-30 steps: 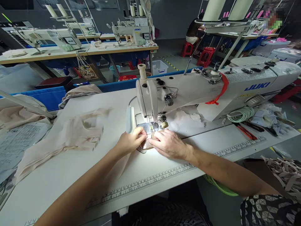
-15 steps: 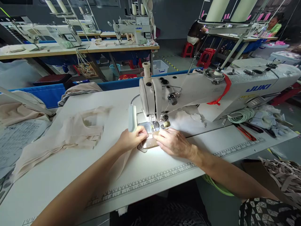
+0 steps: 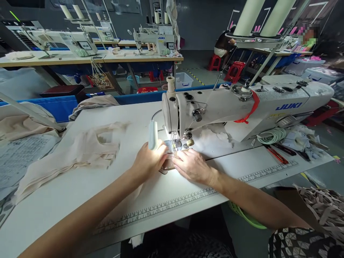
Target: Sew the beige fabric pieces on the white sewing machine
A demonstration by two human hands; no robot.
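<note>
Both hands are close together under the lamp, just in front of the presser foot of a white sewing machine (image 3: 209, 107). My left hand (image 3: 150, 160) is closed, thumb and fingers pinching the edge of a piece of beige fabric (image 3: 168, 156). Its fingertips are partly hidden behind the thumb. My right hand (image 3: 193, 166) lies on the right side of the same fabric, fingers bent and pressed together on it near the needle. A pale upright lamp (image 3: 153, 135) stands right behind my left fingers. More thin fabric shows faintly below my left wrist.
Stacked beige fabric pieces (image 3: 77, 150) lie left on the table, beside a written sheet (image 3: 20, 161). Red-handled snips (image 3: 278, 156), a coiled green cord (image 3: 271, 136) and scraps lie at the right. A printed ruler (image 3: 166, 209) runs along the front edge. Other people sit farther back.
My left hand has rolled over slightly, its thumb now closer to the needle. The right hand has shifted a little left over the fabric. The camera view has turned slightly.
</note>
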